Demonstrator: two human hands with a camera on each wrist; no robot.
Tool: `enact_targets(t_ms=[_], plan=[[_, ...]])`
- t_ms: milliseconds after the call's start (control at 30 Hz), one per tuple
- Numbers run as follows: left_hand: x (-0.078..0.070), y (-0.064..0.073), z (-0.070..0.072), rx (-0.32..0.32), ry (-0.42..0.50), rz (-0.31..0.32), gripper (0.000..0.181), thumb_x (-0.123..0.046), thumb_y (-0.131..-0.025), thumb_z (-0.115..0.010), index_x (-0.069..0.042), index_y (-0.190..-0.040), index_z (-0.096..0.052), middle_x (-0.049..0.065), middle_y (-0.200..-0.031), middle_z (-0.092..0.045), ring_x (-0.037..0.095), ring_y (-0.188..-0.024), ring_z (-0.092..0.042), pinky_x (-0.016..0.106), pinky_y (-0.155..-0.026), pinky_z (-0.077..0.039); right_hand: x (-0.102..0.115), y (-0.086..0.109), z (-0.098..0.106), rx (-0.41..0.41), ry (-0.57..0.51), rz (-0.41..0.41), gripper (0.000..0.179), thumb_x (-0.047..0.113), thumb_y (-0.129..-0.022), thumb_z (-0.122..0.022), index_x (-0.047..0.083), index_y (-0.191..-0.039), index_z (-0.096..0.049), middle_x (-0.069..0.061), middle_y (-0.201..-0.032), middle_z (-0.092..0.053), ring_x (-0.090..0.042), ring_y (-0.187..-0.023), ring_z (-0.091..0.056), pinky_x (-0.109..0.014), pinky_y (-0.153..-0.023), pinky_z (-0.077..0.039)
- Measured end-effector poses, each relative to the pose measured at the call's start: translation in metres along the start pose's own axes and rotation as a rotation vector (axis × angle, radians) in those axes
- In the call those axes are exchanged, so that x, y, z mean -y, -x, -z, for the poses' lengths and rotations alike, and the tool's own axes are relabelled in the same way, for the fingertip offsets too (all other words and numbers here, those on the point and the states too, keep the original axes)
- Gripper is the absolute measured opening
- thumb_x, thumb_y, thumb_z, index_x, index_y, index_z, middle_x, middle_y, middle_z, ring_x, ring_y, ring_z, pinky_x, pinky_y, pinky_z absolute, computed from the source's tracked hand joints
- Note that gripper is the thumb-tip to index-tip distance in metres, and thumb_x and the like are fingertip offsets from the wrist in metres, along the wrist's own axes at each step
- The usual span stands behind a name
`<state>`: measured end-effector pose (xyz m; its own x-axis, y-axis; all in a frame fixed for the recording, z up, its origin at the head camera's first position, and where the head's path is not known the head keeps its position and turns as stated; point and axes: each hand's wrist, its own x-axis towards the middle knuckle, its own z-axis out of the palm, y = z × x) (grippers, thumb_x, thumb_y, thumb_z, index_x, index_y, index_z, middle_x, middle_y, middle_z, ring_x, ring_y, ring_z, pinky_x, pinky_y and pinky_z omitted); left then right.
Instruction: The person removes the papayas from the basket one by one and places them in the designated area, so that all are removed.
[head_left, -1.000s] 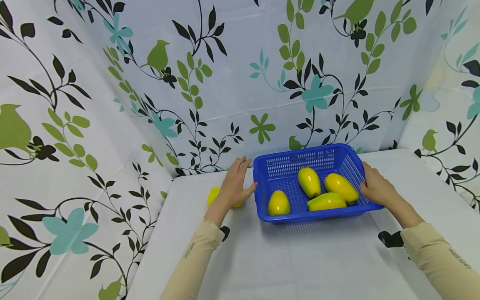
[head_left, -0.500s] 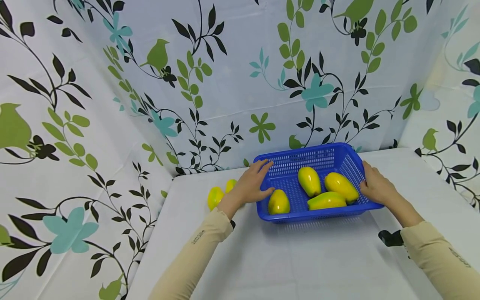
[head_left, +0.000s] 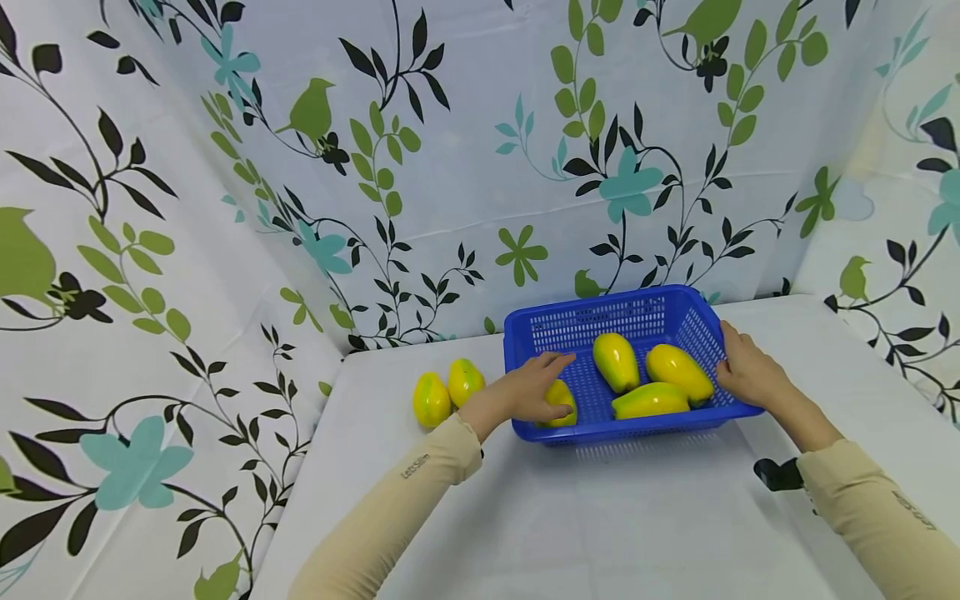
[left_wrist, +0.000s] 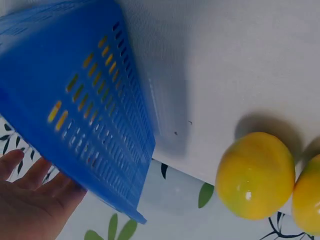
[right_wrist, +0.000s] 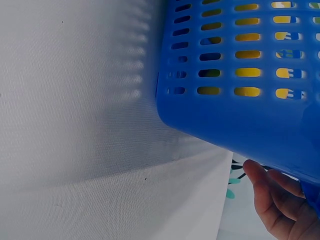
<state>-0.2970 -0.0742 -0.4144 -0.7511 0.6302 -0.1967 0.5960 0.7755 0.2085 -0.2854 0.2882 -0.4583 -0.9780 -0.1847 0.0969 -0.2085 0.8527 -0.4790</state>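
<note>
A blue plastic basket (head_left: 600, 429) with slotted walls holds several yellow mangoes, among them one mango (head_left: 616, 363) near its middle. My left hand (head_left: 534, 389) reaches over the basket's left rim, fingers extended, and partly covers the leftmost mango (head_left: 564, 408). Whether it touches that mango is hidden. In the left wrist view the left hand (left_wrist: 37, 200) shows beyond the rim with its fingers apart. My right hand (head_left: 753, 369) grips the basket's right rim; the right wrist view shows this hand (right_wrist: 282, 205) beside the end wall, its fingers bent.
Two more mangoes, one (head_left: 432, 400) and its neighbour (head_left: 466, 382), lie on the white table (head_left: 600, 525) left of the basket. A patterned curtain (head_left: 450, 167) rises behind the table and along its sides.
The left hand has moved right, from beside the basket to over its left end. This uncovers the two mangoes on the table. The right hand keeps its hold on the rim.
</note>
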Motion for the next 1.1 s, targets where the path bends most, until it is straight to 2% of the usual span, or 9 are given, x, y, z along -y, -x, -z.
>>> enact_targets(t_ms=[200, 333, 600, 733, 933, 1100], plan=[[-0.006, -0.005, -0.007, 0.103, 0.042, 0.015, 0.077, -0.046, -0.093, -0.061, -0.026, -0.158, -0.023, 0.008, -0.159, -0.027, 0.028, -0.141, -0.036, 0.047, -0.112, -0.035, 0.000, 0.000, 0.000, -0.004, 0.002, 0.000, 0.073, 0.003, -0.088, -0.046, -0.025, -0.143, -0.008, -0.053, -0.128, -0.031, -0.064, -0.106, -0.047, -0.076, -0.084, -0.041], [-0.008, -0.007, -0.009, 0.131, 0.078, 0.008, 0.070, -0.043, -0.095, -0.060, -0.031, -0.156, -0.029, 0.009, -0.159, -0.029, 0.026, -0.139, -0.038, 0.047, -0.112, -0.036, 0.001, 0.000, 0.000, -0.005, 0.005, 0.000, 0.073, 0.003, -0.088, -0.046, -0.025, -0.143, -0.008, -0.053, -0.128, -0.032, -0.064, -0.105, -0.048, -0.075, -0.083, -0.042], [-0.010, -0.012, -0.010, 0.186, 0.058, -0.001, 0.054, -0.039, -0.096, -0.059, -0.023, -0.146, -0.050, 0.010, -0.157, -0.036, 0.024, -0.145, -0.030, 0.042, -0.118, -0.026, 0.000, 0.000, 0.001, -0.005, -0.004, 0.005, 0.073, 0.003, -0.087, -0.046, -0.025, -0.143, -0.008, -0.053, -0.127, -0.032, -0.061, -0.102, -0.050, -0.075, -0.083, -0.043], [-0.011, -0.015, -0.011, 0.205, 0.044, 0.013, 0.050, -0.036, -0.096, -0.059, -0.021, -0.143, -0.054, 0.009, -0.156, -0.037, 0.023, -0.145, -0.030, 0.040, -0.118, -0.026, 0.000, 0.001, 0.000, -0.006, 0.000, -0.003, 0.073, 0.004, -0.087, -0.045, -0.024, -0.143, -0.008, -0.053, -0.127, -0.032, -0.062, -0.104, -0.049, -0.075, -0.084, -0.042], [-0.014, -0.019, -0.011, 0.223, 0.017, 0.033, 0.051, -0.019, -0.092, -0.060, -0.019, -0.143, -0.055, 0.010, -0.155, -0.038, 0.023, -0.145, -0.030, 0.038, -0.119, -0.024, 0.001, 0.000, -0.001, 0.004, 0.003, -0.019, 0.073, 0.004, -0.088, -0.045, -0.024, -0.144, -0.008, -0.052, -0.129, -0.031, -0.062, -0.105, -0.048, -0.075, -0.086, -0.041], [-0.015, -0.019, -0.013, 0.201, -0.008, 0.023, 0.051, -0.012, -0.092, -0.063, -0.019, -0.142, -0.056, 0.009, -0.155, -0.039, 0.023, -0.145, -0.029, 0.038, -0.119, -0.023, 0.000, 0.000, 0.000, 0.002, 0.007, -0.018, 0.073, 0.004, -0.088, -0.045, -0.024, -0.144, -0.008, -0.052, -0.128, -0.032, -0.062, -0.105, -0.048, -0.075, -0.085, -0.041]])
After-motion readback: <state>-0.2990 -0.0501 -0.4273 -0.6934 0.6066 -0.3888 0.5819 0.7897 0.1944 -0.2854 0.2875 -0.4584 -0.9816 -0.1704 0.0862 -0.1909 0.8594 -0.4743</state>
